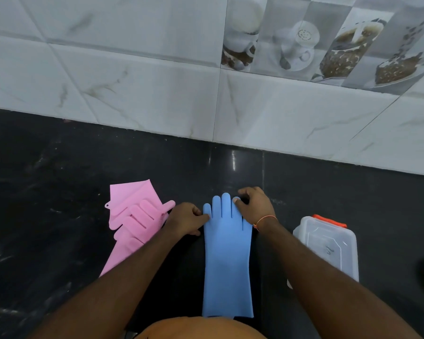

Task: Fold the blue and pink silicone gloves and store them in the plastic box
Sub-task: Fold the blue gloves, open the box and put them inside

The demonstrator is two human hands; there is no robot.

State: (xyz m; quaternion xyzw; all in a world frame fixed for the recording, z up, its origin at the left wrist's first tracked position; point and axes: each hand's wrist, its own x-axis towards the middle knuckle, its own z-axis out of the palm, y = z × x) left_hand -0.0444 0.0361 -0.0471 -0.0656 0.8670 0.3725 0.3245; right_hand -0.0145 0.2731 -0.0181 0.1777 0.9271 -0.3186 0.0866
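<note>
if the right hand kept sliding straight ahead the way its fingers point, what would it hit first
Probably nothing on the counter: beyond the right hand lies bare black countertop, then the tiled wall. Depth is hard to judge.

A black, glossy worktop (83,167) with faint pale veining fills the near half of the view; a thin seam (263,167) crosses it right of centre, running from the far edge towards the near side; a wall of white marbled tiles (108,69) rises along its far edge; at the far right, a decorative tile panel (316,45) shows printed cups, saucers and coffee beans; at the near edge, an orange garment (201,329) shows.
</note>
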